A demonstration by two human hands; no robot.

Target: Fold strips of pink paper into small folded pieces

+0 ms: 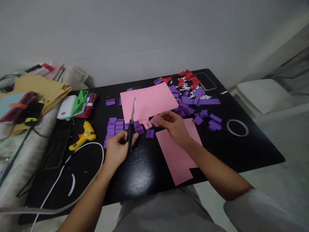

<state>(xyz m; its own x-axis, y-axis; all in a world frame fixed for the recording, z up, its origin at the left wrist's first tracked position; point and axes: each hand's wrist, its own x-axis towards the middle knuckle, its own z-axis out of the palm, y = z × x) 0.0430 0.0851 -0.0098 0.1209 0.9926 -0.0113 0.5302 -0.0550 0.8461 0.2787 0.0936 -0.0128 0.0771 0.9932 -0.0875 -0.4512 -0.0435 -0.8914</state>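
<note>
Scissors (130,130) with black handles point away from me, and my left hand (119,146) is closed round their handles. Between the fingertips of my right hand (175,127) is a small pink paper piece (155,120). Just left of it, a few small pink pieces (144,123) lie by the edge of a large pink sheet (148,100). A second pink sheet (172,161), with a notch cut from its near corner, lies partly under my right hand and forearm. Rows of folded purple pieces (113,129) sit beyond my left hand.
A yellow glue gun (83,137) and a white cable (101,151) lie on the left. Loose purple pieces (188,103), red pieces (189,76) and white scraps are scattered at the back right. A clear ring (237,127) rests on the black table (256,151).
</note>
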